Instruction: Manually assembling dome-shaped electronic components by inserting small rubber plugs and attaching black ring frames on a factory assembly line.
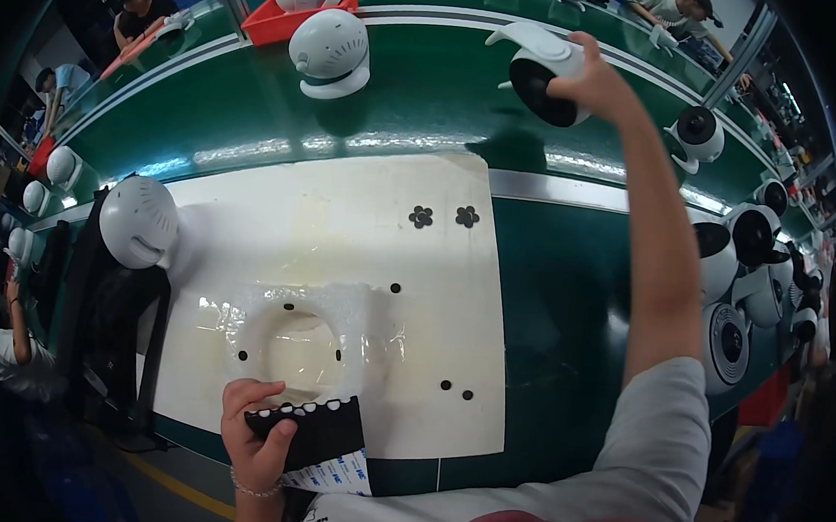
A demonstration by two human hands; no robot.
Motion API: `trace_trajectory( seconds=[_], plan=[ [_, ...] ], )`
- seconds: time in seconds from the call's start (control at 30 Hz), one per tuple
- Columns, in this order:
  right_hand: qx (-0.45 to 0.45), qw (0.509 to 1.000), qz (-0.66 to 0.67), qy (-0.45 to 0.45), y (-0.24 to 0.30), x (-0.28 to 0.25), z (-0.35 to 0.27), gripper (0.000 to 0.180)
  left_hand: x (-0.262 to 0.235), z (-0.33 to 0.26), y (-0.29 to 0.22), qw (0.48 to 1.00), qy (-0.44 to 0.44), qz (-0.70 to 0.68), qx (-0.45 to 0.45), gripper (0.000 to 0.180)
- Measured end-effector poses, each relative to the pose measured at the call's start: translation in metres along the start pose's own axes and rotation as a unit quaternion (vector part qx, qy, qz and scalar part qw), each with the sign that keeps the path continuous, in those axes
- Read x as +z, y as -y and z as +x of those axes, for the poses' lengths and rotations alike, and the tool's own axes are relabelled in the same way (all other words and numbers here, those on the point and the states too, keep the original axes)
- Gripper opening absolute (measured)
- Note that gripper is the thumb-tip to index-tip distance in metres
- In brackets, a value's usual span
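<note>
My left hand (256, 433) is closed on a sheet of black adhesive pads (323, 434), with white gaps along its upper edge and a printed backing at the bottom. Out over the green belt, my right hand (596, 85) grips a rounded white device (539, 41) with a black round front; it is tilted. In front of me a white foam block (362, 320) with a round hollow is fixed to a pale board (432, 338) under clear tape. Small black round pads (395, 288) are dotted on the foam and the board. Two black flower-shaped pieces (422, 217) lie farther back.
A white domed device (140, 223) stands at the board's left, beside a black frame (150, 340). Another white device (330, 53) sits on the green belt (409, 98), near a red bin (289, 25). Several more devices (727, 347) crowd the right. Co-workers sit beyond and at left.
</note>
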State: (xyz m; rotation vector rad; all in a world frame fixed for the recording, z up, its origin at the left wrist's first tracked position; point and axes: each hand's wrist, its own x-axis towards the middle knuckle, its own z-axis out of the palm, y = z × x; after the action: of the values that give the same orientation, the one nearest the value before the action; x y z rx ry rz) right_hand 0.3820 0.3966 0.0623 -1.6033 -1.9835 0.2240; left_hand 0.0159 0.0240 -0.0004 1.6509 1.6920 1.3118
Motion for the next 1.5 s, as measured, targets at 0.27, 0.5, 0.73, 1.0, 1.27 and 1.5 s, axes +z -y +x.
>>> trace_trajectory(
  seconds=[0.27,0.5,0.73,1.0,1.27,1.5],
  plan=[
    [0.096,0.982,-0.162,-0.031,-0.001,0.004,0.025,0.066,0.002,0.001,0.001,0.999,-0.002,-0.027,0.018,0.027],
    [-0.033,0.883,-0.223,-0.412,-0.017,0.027,0.001,0.043,-0.008,-0.004,0.006,0.996,0.000,-0.090,0.011,0.024],
    [-0.196,0.979,-0.039,-0.029,0.118,0.125,-0.012,0.024,-0.032,-0.013,0.013,0.993,0.020,-0.104,0.053,0.026],
    [-0.068,0.982,-0.175,0.010,0.183,0.230,0.028,0.053,-0.048,-0.016,0.030,0.962,0.102,-0.244,-0.072,0.023],
    [-0.096,0.970,-0.214,-0.067,0.169,0.164,0.012,0.025,-0.058,-0.014,0.030,0.947,0.114,-0.285,-0.094,0.018],
    [0.060,0.775,0.627,0.058,0.216,0.034,-0.140,0.025,-0.055,-0.022,0.033,0.944,0.065,-0.316,-0.063,0.021]
  ],
)
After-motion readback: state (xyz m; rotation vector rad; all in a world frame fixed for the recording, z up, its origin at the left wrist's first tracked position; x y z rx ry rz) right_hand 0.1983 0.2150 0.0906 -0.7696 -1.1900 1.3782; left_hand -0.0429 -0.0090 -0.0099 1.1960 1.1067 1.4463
